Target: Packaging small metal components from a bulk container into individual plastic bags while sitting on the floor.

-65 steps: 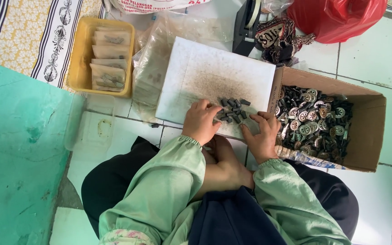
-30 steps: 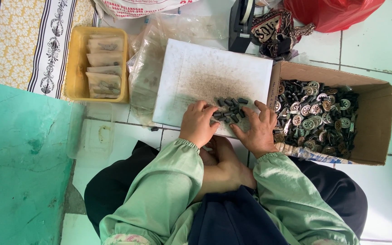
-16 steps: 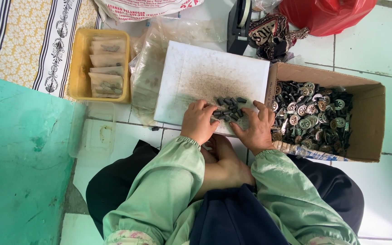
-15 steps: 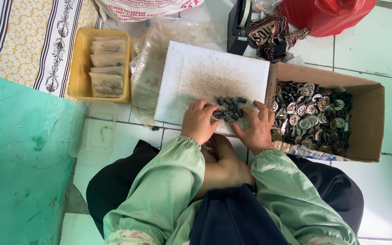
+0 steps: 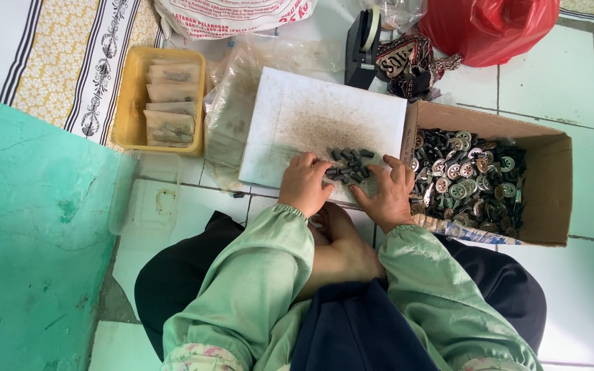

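Left hand (image 5: 305, 183) and right hand (image 5: 388, 192), fingers spread, flank small dark screws (image 5: 348, 167) at the white board's (image 5: 311, 117) six-o'clock edge; cardboard box (image 5: 551, 185) crowds three o'clock.

We see the board (image 5: 324, 120) lying between the tray (image 5: 132, 103) on its left and the box (image 5: 544, 192) on its right, pegs (image 5: 348, 165) heaped on its near edge, both hands (image 5: 304, 185) flanking them

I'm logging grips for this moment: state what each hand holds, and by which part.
Neither clearly grips anything. The left hand and right hand rest fingers-down on the white board, flanking the pile of small dark pieces; any pinch under the fingertips is hidden.
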